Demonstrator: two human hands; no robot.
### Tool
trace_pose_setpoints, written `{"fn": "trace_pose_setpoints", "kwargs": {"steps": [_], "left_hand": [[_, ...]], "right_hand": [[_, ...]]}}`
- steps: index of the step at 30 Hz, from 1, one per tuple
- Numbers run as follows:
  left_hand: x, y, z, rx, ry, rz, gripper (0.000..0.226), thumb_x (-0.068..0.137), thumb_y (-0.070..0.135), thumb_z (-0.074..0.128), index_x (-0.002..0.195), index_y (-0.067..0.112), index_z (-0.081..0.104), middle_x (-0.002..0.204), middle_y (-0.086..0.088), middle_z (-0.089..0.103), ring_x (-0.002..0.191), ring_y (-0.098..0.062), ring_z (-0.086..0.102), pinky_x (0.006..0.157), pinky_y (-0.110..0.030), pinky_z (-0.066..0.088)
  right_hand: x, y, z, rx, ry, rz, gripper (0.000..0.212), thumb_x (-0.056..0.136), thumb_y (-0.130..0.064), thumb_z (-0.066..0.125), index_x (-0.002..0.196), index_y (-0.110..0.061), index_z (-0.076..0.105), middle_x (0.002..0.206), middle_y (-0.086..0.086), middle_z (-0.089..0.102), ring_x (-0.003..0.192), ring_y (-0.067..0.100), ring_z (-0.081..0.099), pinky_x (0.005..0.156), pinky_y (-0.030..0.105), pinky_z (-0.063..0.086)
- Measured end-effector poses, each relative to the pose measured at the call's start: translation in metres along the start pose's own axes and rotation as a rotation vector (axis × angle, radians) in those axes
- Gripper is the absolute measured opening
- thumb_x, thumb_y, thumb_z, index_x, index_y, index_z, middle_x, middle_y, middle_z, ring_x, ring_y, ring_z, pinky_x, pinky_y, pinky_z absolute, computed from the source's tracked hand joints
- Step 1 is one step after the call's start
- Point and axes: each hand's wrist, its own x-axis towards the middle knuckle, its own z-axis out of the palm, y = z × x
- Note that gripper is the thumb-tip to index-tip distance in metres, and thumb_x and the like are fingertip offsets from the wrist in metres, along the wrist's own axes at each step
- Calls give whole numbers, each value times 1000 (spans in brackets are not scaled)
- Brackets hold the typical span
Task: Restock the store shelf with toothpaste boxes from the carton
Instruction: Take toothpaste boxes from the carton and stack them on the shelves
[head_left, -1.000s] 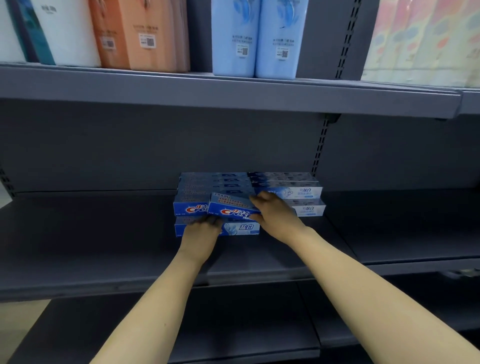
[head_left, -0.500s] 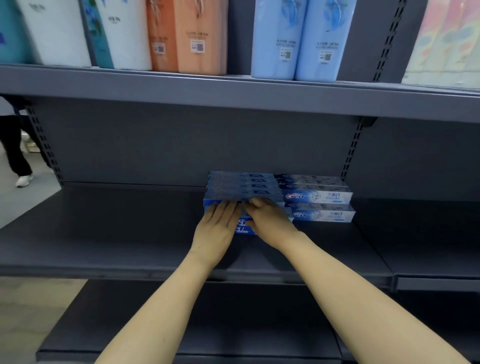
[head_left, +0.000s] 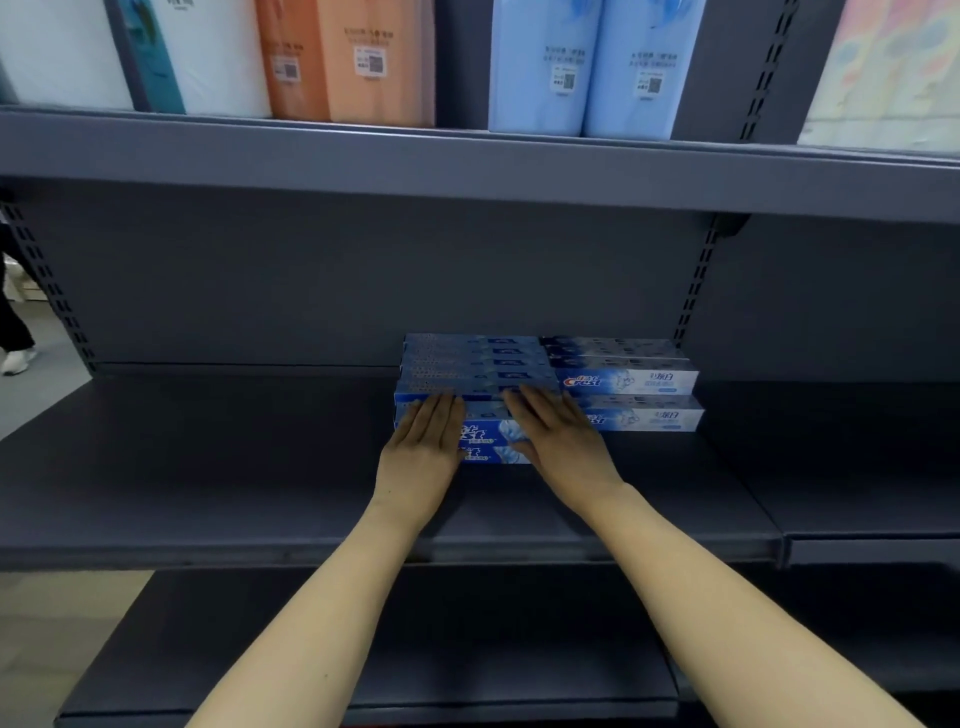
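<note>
Blue and white toothpaste boxes lie stacked in two piles on the dark grey middle shelf. The left pile reaches closer to me than the right pile, which sits further back. My left hand lies flat with straight fingers against the front face of the left pile. Beside it, my right hand presses the same front boxes, fingers straight. Both hands cover most of the front boxes' print. The carton is out of view.
The upper shelf carries tall white, orange and light blue packs. A lower grey shelf runs under my forearms. Slotted uprights stand behind the boxes. A person's leg and shoe show at the far left.
A second ago my right hand gripped a tilted box over the left pile. That box now lies square in the pile and both hands have flattened against its front.
</note>
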Motion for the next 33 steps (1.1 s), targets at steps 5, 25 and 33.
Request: {"fn": "trace_pose_setpoints", "kwargs": {"steps": [5, 25, 33], "left_hand": [[5, -6, 3, 1, -62, -6, 81, 43, 35, 94, 110, -3, 68, 110, -17, 69, 99, -28, 69, 86, -42, 53], [-3, 18, -6, -73, -70, -63, 94, 72, 57, 69, 142, 3, 39, 149, -14, 36, 139, -29, 33, 114, -51, 7], [-49, 110, -17, -275, 23, 7, 79, 62, 34, 82, 130, 3, 54, 135, -12, 55, 127, -28, 50, 111, -42, 15]], "right_hand": [[9, -1, 4, -8, 14, -8, 70, 57, -28, 90, 121, -12, 65, 115, 12, 68, 106, 32, 66, 89, 50, 49], [-11, -36, -14, -111, -6, 268, 74, 91, -28, 56, 148, 1, 20, 155, 18, 23, 144, 29, 22, 118, 45, 11], [-107, -18, -10, -146, 162, 160, 52, 77, -22, 59, 126, -4, 59, 129, 12, 60, 121, 26, 57, 105, 44, 41]]}}
